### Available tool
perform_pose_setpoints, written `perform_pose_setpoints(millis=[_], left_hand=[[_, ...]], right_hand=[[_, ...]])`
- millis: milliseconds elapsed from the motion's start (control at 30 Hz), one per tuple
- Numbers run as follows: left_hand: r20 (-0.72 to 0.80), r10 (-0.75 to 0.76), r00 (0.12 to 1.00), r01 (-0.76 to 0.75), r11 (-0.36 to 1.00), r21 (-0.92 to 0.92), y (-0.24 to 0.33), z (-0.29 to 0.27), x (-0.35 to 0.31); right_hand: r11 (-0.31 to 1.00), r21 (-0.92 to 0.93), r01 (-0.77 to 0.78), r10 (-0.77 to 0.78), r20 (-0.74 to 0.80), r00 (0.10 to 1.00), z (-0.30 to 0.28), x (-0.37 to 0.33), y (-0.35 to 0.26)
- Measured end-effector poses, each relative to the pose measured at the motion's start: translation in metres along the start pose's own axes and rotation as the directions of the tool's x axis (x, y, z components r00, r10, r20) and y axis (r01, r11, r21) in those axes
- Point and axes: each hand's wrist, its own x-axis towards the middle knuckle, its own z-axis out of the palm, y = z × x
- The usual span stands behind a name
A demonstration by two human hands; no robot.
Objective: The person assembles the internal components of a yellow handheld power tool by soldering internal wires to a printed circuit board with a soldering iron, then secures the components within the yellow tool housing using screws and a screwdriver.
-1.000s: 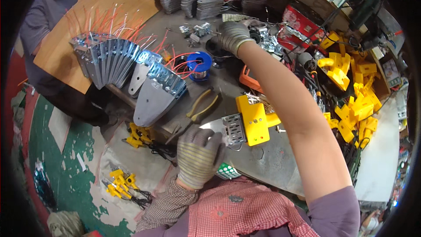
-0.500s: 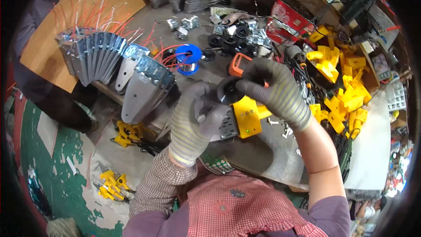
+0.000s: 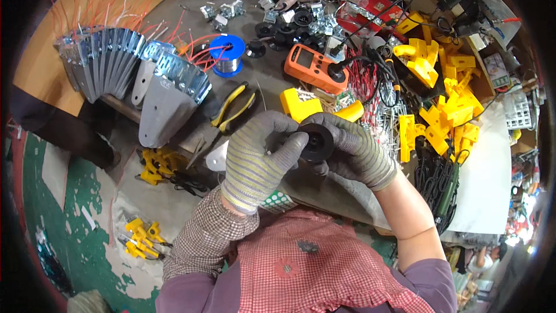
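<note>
Both my hands wear grey-and-yellow striped gloves and meet in front of me over the table edge. Between them is a black round plastic knob-like disc [image 3: 318,146] with a hollow centre. My left hand [image 3: 259,153] has its thumb pressed on the disc's left rim. My right hand [image 3: 356,152] is curled around its right and back side, and some of those fingertips are hidden. Just beyond the hands lies a yellow plastic housing [image 3: 299,106], partly covered by them. To the left of it are pliers with yellow-and-black handles [image 3: 231,107].
An orange multimeter [image 3: 315,68] and a blue solder spool [image 3: 227,55] stand farther back. Grey wedge-shaped metal plates with red wires [image 3: 168,101] line the left. Yellow housings [image 3: 452,110] pile up at right, beside black cables [image 3: 428,182]. More black discs [image 3: 281,37] lie at the back.
My right hand has come lower and closer to my left, and the disc now faces up between both. The view has shifted, so the multimeter and pliers show more fully.
</note>
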Motion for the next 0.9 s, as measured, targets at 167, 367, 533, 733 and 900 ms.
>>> perform_pose_setpoints(millis=[167,367,533,733,900], left_hand=[[0.009,0.334,0.942,-0.302,0.838,0.455,-0.013,-0.014,0.004],[0.235,0.309,0.921,-0.359,0.446,0.820,-0.041,-0.035,-0.002],[0.237,0.241,0.941,-0.319,0.398,0.860,-0.049,-0.032,0.000],[0.249,0.234,0.940,-0.317,0.322,0.892,-0.052,-0.030,0.002],[0.240,0.202,0.950,-0.293,0.300,0.908,-0.054,-0.029,0.002]], right_hand=[[0.995,0.085,0.051,-0.050,-0.013,0.999,-0.016,-0.005,0.009],[0.802,-0.574,0.167,-0.367,-0.251,0.896,-0.037,0.001,0.002],[0.633,-0.761,0.140,-0.453,-0.218,0.864,-0.038,0.018,0.018],[0.161,-0.969,0.187,-0.589,0.058,0.806,-0.012,0.027,0.013],[-0.112,-0.982,0.150,-0.587,0.187,0.788,-0.011,0.036,0.012]])
